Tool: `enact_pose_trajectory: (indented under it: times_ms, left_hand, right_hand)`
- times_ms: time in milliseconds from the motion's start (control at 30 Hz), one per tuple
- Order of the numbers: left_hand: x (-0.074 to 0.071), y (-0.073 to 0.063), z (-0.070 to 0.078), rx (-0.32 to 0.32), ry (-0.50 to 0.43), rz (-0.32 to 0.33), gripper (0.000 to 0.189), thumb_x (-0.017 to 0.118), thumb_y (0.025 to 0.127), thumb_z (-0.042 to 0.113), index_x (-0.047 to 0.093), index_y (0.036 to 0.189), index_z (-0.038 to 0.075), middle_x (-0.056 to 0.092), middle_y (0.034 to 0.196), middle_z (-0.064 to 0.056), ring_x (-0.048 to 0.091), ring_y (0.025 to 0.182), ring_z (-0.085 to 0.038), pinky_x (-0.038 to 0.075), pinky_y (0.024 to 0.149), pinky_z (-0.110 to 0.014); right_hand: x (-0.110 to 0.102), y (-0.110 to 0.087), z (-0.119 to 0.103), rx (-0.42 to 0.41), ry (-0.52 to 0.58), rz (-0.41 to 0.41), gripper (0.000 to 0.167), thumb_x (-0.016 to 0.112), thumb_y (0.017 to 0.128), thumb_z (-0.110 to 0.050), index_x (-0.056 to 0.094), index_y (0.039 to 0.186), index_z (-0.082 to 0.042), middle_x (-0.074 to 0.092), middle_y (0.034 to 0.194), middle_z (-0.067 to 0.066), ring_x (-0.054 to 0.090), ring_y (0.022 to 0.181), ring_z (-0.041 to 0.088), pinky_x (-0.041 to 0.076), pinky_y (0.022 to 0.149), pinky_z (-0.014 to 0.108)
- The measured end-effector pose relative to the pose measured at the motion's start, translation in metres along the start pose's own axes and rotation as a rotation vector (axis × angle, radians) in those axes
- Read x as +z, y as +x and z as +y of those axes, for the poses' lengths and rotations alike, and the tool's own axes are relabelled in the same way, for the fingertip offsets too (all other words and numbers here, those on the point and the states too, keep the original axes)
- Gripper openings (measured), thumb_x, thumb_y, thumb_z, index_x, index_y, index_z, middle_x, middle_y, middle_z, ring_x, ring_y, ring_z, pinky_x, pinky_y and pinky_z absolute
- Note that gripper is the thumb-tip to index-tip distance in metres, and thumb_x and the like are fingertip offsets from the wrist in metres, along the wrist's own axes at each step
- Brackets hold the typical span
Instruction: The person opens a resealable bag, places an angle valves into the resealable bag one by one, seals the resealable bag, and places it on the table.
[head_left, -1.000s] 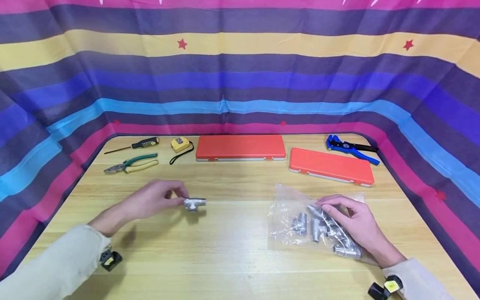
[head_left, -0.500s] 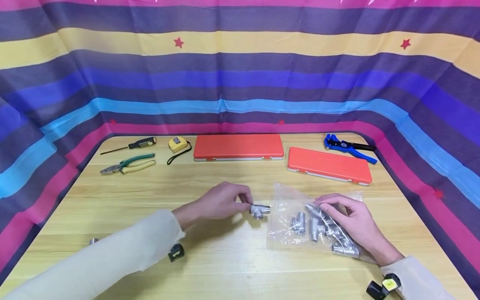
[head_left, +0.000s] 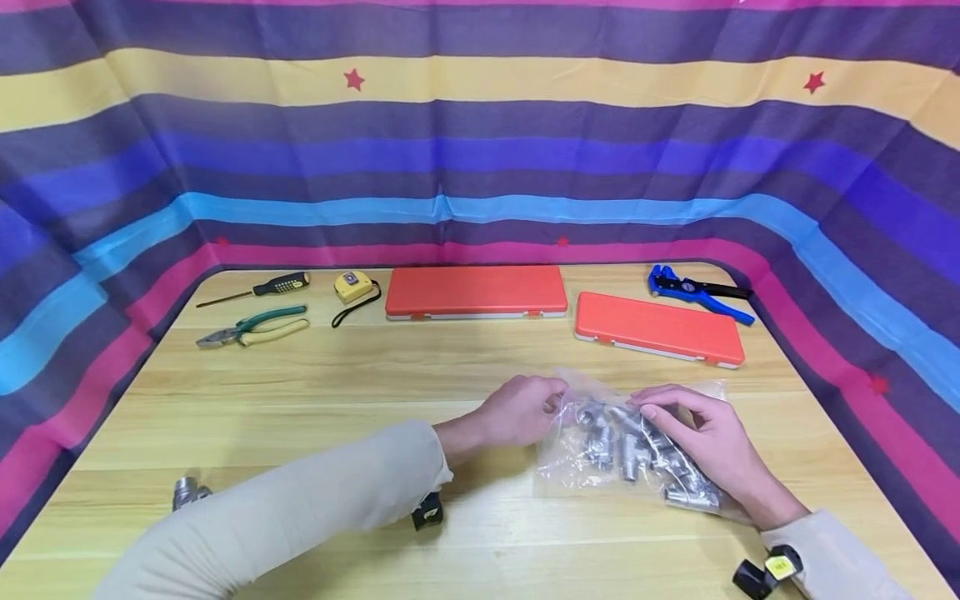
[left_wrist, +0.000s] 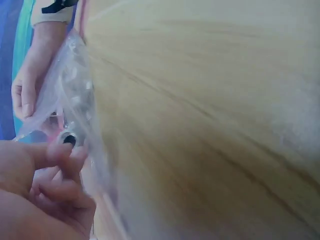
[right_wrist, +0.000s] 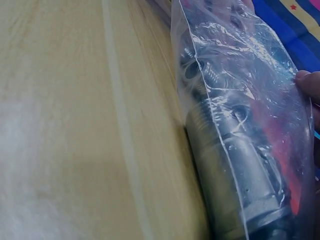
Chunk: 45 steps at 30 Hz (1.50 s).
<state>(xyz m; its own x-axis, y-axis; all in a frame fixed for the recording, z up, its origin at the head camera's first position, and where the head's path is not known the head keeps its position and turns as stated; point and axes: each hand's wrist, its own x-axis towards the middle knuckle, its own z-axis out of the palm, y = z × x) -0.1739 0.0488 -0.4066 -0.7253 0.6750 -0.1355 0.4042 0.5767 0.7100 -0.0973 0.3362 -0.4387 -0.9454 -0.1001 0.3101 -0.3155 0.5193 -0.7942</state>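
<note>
A clear plastic bag (head_left: 555, 475) lies on the table at right, with several metal tee fittings (head_left: 632, 458) inside. My right hand (head_left: 708, 433) pinches the bag's upper edge; its fingertips also show at the right of the right wrist view. At the bag's left, open side is my left hand (head_left: 521, 410), its fingers curled at a metal tee fitting (left_wrist: 69, 139) whose round end shows just past the fingertips in the left wrist view. The plastic partly covers that fitting, and the exact grip is partly hidden.
Another metal fitting (head_left: 185, 492) stands on the table beside the left sleeve. Along the back lie a screwdriver (head_left: 281, 284), pliers (head_left: 255, 327), a yellow tape measure (head_left: 351, 287), two red cases (head_left: 476, 292) and a blue cutter-like tool (head_left: 697, 292). A striped cloth surrounds the table.
My left hand has carried the tee fitting rightward across the table and into the bag's open side. The right hand has stayed on the bag. The fitting at left has come into view.
</note>
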Motion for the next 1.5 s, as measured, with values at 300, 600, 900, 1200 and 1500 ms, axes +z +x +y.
enact_pose_trajectory:
  times_ms: [300,600,900,1200,1500]
  left_hand:
    - [-0.035,-0.027,-0.028,-0.033,-0.149,-0.072,0.018,0.071,0.107,0.023,0.078,0.122,0.016,0.080,0.119,0.000,0.070,0.069,-0.019,0.060,0.070,-0.029]
    - [-0.099,-0.088,-0.086,-0.128,-0.092,-0.049,0.018,0.071,0.107,0.024,0.077,0.121,0.015,0.079,0.111,0.001,0.066,0.067,-0.021,0.057,0.062,-0.032]
    - [-0.148,-0.169,-0.145,-0.201,-0.088,0.042,0.026,0.069,0.109,0.028,0.074,0.129,0.013,0.077,0.124,-0.006,0.062,0.067,-0.014,0.055,0.060,-0.029]
    - [-0.169,-0.263,-0.191,-0.280,0.000,0.124,0.028,0.066,0.111,0.028,0.073,0.135,0.016,0.072,0.140,-0.010,0.067,0.099,0.000,0.059,0.076,-0.027]
    - [-0.179,-0.346,-0.232,-0.294,-0.100,0.052,0.031,0.054,0.114,0.009,0.071,0.139,0.014,0.070,0.116,0.022,0.062,0.076,-0.013,0.050,0.057,-0.030]
  right_hand:
    - [0.000,0.001,0.000,0.009,-0.001,-0.005,0.018,0.072,0.104,-0.002,0.083,0.112,-0.014,0.081,0.116,0.003,0.071,0.115,-0.002,0.043,0.107,0.007]
    - [-0.001,-0.001,-0.001,0.006,0.014,-0.011,0.019,0.072,0.103,0.000,0.082,0.112,-0.013,0.081,0.116,0.004,0.071,0.114,-0.001,0.044,0.106,0.007]
    - [-0.002,-0.002,0.002,-0.005,0.005,-0.003,0.020,0.072,0.102,0.003,0.082,0.111,-0.012,0.081,0.116,-0.002,0.072,0.114,-0.001,0.046,0.105,0.007]
    - [0.000,0.000,0.003,-0.019,0.024,-0.019,0.019,0.071,0.101,0.005,0.082,0.111,-0.008,0.081,0.117,-0.005,0.071,0.116,-0.001,0.045,0.107,0.008]
    - [-0.002,-0.001,0.001,-0.017,0.014,-0.005,0.020,0.072,0.101,0.004,0.082,0.111,-0.010,0.081,0.117,-0.002,0.072,0.115,-0.001,0.046,0.105,0.008]
